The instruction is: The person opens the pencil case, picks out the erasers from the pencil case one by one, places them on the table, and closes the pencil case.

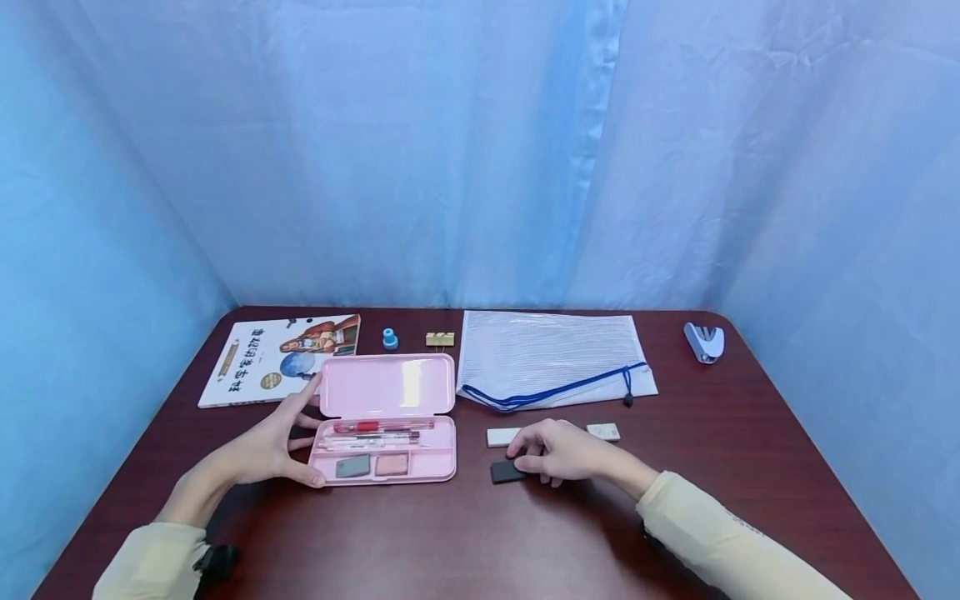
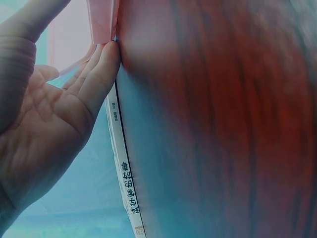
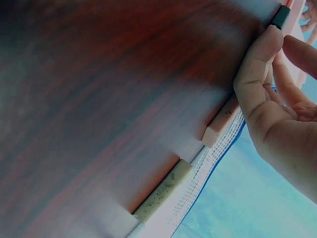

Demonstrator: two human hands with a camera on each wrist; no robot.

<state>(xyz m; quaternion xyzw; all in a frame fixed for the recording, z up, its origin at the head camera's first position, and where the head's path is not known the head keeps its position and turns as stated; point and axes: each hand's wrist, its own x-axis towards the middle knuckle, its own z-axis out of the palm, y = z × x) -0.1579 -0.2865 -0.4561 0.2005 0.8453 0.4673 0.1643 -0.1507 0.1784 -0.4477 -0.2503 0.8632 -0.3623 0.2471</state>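
A pink pencil case (image 1: 367,387) lies with its lid raised and folded back. Pens (image 1: 382,427) fill its long upper compartment; a grey eraser (image 1: 352,466) and a pink eraser (image 1: 392,464) sit in the lower one. My left hand (image 1: 264,443) spreads along the case's left side, thumb at the near corner and fingers by the hinge and lid. To the right of the case, my right hand (image 1: 564,452) pinches a black eraser (image 1: 505,472) at table height. Behind that hand lie a white block-shaped eraser (image 1: 500,437) and a speckled pale one (image 1: 603,432).
A white mesh zip pouch (image 1: 551,354) with a blue zip lies behind the erasers. Farther back are a book (image 1: 251,350), a small blue item (image 1: 389,338) and a gold binder clip (image 1: 440,339). A stapler (image 1: 705,342) sits at the far right. Curtains (image 1: 480,150) surround the table.
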